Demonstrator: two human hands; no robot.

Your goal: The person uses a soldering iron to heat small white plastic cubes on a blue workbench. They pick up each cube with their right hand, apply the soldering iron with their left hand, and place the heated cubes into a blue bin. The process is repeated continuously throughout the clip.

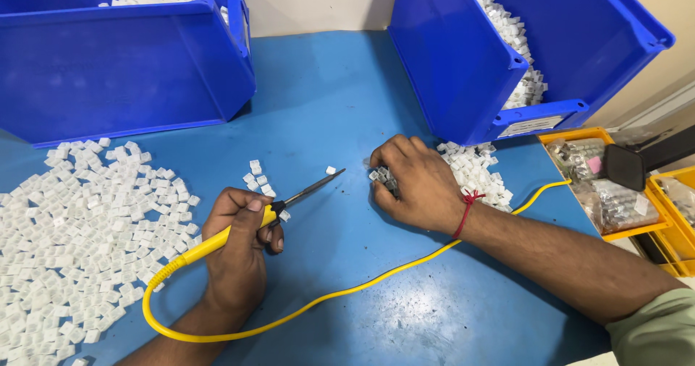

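Heaps of small white square parts [79,228] are lying spread across the blue table [347,105] at the left of the frame, below a blue bin [123,69] that is standing in the upper left. Just right of that spread, the left hand [242,246] is gripping a yellow-handled soldering iron [271,210], fingers wrapped tight around the handle, with the dark metal tip pointing up and right toward a single white piece [331,170] lying near it. A yellow cord [347,290] is looping from the handle along the bottom of the frame and running off to the right. A few loose white pieces [257,178] are sitting just above this hand. Right of centre, the right hand [416,185] is resting palm down on the table, fingers curled closed over a small cluster of parts [384,175]. A second, tilted blue bin [463,55] is spilling more white parts [478,170] just beside that hand. Yellow trays [601,185] are sitting at the far right edge.
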